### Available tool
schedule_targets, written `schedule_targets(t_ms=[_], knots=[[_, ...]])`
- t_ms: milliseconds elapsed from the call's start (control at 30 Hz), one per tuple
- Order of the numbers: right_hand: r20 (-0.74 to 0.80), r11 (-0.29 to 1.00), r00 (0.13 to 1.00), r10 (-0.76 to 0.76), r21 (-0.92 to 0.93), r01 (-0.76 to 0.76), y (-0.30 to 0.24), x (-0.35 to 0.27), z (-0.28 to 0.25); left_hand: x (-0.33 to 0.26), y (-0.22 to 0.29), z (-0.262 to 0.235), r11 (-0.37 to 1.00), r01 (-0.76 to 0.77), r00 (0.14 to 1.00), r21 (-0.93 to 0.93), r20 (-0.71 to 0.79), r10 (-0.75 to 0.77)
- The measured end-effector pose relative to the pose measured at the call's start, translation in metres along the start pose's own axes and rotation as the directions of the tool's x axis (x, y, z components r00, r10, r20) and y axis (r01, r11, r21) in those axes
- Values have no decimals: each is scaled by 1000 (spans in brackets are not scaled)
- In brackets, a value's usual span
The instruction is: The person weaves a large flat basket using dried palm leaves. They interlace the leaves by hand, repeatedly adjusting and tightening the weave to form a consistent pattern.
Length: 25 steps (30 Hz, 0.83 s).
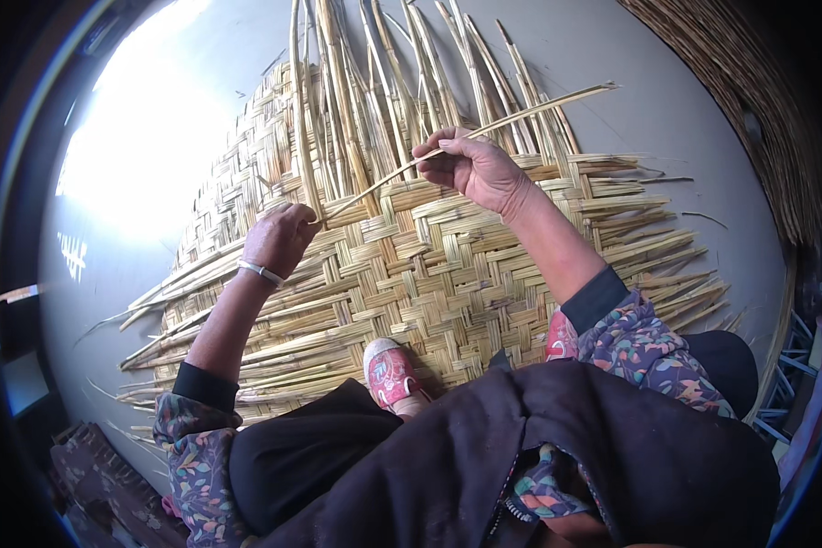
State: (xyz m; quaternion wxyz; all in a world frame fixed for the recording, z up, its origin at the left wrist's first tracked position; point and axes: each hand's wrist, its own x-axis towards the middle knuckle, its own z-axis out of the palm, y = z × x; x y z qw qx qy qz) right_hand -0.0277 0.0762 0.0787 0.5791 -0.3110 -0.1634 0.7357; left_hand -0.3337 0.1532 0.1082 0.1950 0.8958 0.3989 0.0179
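Observation:
A long, pale reed strip point(379, 183) slants up to the right across the woven reed mat point(438, 274). Its lower left end is pinched in my left hand point(280, 239), whose wrist wears a light bracelet. Farther along, my right hand point(475, 172) has the same strip between thumb and fingers, with its free end sticking out beyond to the upper right. Loose upright reeds point(342, 100) rise from the weave between and beyond my hands, fanned away from me. The near part of the mat is woven in a tight crossing pattern.
My pink patterned shoes point(391, 373) rest on the mat's near part. Loose reed ends point(146, 365) jut out at its left and right sides. A big bundle of brown stalks point(749, 82) stands at the upper right. Blue metal bars point(788, 365) show at the right rim.

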Motion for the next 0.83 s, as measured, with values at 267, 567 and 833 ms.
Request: schedule_targets(t_ms=[267,567,833], knots=[[159,972,987,-22,-227,58,-20,-14,17,7,0,6,994,24,999,-103,42,-20],[216,973,974,-73,-198,117,-24,-17,23,21,31,2,990,-139,960,-32,-250,127],[183,981,981,-59,-172,91,-20,-17,25,24,50,-5,996,-50,986,-77,-166,37]])
